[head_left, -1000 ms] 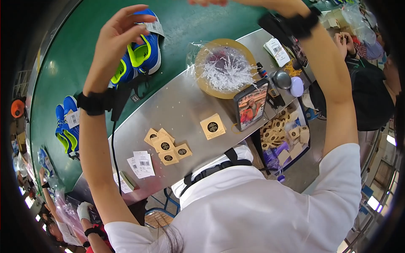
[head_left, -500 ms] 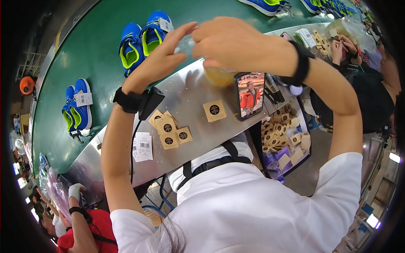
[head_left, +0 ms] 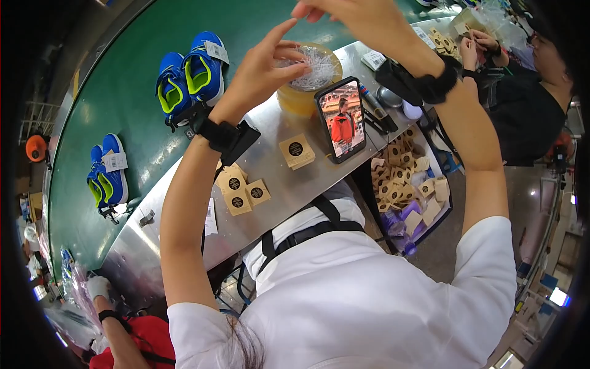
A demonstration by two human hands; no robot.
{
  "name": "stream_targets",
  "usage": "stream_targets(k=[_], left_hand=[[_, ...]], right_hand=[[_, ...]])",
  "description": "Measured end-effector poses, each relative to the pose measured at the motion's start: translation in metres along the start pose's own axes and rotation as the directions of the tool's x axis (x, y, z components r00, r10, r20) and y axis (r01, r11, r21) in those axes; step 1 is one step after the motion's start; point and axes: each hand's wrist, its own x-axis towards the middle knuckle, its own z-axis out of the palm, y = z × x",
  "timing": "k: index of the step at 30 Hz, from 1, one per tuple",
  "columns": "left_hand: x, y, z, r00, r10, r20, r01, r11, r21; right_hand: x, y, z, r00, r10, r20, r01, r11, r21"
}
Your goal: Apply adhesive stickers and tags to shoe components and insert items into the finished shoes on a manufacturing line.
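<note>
My left hand is raised beside a yellow tub, its fingers apart and partly in front of the rim. Thin clear plastic strands fill the tub. At the top edge is my right hand, blurred and partly cut off, so whether it holds anything is unclear. A pair of blue sneakers with lime lining and a white tag stands to the left of my left hand. Below the tub lies a short stack of tan cards with black round prints; more tan cards lie by my left forearm.
A phone stands propped on the metal table edge, near pens. A bin of tan cards sits below it. More blue sneakers rest on the green surface. Co-workers are at the right and lower left.
My hands have drawn apart: the right went up, the left moved slightly right to the tub. The tub and its strands have come into sight. The whole view has shifted a little.
</note>
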Motion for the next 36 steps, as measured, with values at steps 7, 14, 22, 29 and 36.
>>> stream_targets(k=[7, 14, 22, 29, 36], left_hand=[[0.001, -0.007, 0.001, 1.000, 0.014, 0.013, -0.016, 0.991, 0.129], [-0.001, -0.011, 0.001, 0.999, -0.037, -0.010, 0.038, 0.995, 0.088], [-0.014, 0.005, -0.017, 1.000, -0.018, 0.009, 0.020, 0.971, -0.238], [-0.038, 0.006, -0.043, 0.998, 0.042, -0.040, -0.043, 0.999, -0.030], [-0.123, 0.021, -0.085, 0.934, -0.116, -0.339, 0.056, 0.982, -0.181]], right_hand=[[-0.006, 0.010, 0.001, 0.991, 0.074, -0.115, -0.041, 0.963, 0.267], [-0.011, -0.051, -0.054, 0.828, -0.166, -0.536, 0.265, 0.958, 0.112], [-0.123, -0.090, -0.060, 0.979, 0.089, -0.183, -0.051, 0.977, 0.206], [-0.159, -0.074, -0.008, 0.809, 0.074, 0.583, -0.347, 0.861, 0.373], [-0.167, -0.055, 0.103, 0.608, 0.260, 0.750, -0.665, 0.682, 0.302]])
